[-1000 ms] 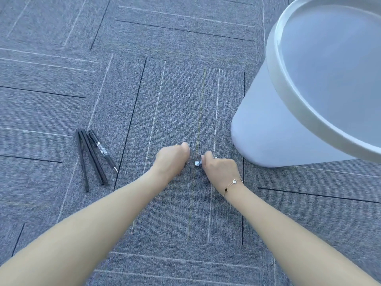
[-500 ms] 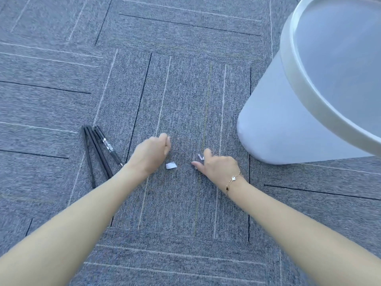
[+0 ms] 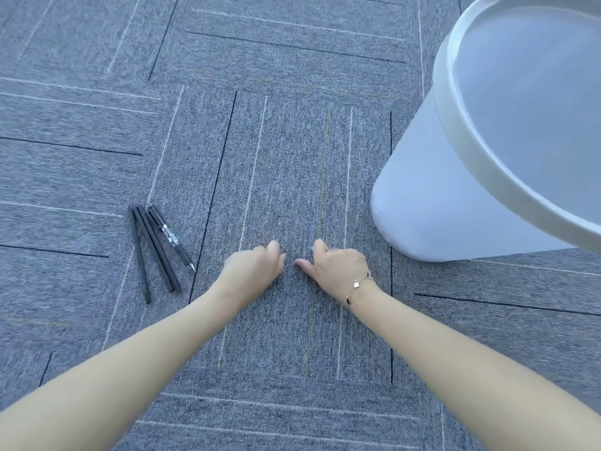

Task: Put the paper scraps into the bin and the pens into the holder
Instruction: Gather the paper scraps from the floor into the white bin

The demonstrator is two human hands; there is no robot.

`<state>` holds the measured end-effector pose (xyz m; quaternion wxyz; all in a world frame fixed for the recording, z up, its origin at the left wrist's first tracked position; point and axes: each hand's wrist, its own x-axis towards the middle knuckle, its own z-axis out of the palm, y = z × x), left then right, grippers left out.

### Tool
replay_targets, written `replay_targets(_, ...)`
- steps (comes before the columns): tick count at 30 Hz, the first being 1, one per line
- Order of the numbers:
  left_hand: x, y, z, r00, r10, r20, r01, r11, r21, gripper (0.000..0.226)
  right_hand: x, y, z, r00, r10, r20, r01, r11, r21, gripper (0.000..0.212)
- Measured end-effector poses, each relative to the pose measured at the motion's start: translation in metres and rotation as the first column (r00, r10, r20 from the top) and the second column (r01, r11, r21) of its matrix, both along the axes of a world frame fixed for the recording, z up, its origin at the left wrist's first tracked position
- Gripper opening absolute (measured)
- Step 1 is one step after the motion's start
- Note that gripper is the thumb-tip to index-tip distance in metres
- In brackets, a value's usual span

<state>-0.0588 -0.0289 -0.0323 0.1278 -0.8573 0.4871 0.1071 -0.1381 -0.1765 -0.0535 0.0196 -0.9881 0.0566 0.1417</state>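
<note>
My left hand (image 3: 257,266) rests on the grey carpet with its fingers curled over the spot where a white paper scrap lay; the scrap is hidden under them. Just to the right, my right hand (image 3: 338,266), with a bracelet on the wrist, pinches a tiny pale paper scrap (image 3: 311,248) at its fingertips. The two hands are almost touching. Three black pens (image 3: 157,250) lie side by side on the carpet to the left of my left hand. The white bin (image 3: 422,206) stands open at the right. No pen holder is in view.
Grey carpet tiles (image 3: 292,141) with thin light and dark lines cover the whole floor. The bin's wide rim (image 3: 461,151) overhangs the upper right, close to my right hand.
My left hand has moved right and closed over the white scrap that lay beside it. My right hand has stayed in place with its small scrap.
</note>
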Motion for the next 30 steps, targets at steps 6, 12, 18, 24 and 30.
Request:
replay_targets(6,0.002,0.009,-0.016,0.999,0.030,0.037,-0.026,0.992,-0.128,0.033,0.000,0.012,-0.009,0.997,0.064,0.040,-0.058,0.988,-0.140,0.033)
replay_targets(12,0.005,0.006,-0.024,0.983,0.104,-0.149,-0.114,0.991,-0.063,0.009,0.001,0.008,-0.011,0.992,0.050,0.119,-0.045,0.998,-0.037,0.033)
replay_targets(18,0.019,0.015,-0.010,0.859,0.347,-0.375,-0.395,0.917,-0.055,0.021,0.006,-0.002,0.014,0.993,-0.122,-0.011,0.122,0.977,0.174,0.036)
replay_targets(24,0.032,0.042,0.026,0.767,0.450,-0.457,-0.523,0.851,-0.040,0.026,0.003,-0.015,0.050,0.977,-0.209,-0.036,0.212,0.956,0.203,0.027)
replay_targets(30,0.034,0.044,0.053,0.748,0.469,-0.470,-0.569,0.817,-0.091,0.027,-0.004,0.000,0.073,0.984,-0.126,-0.127,0.139,0.985,0.102,0.024)
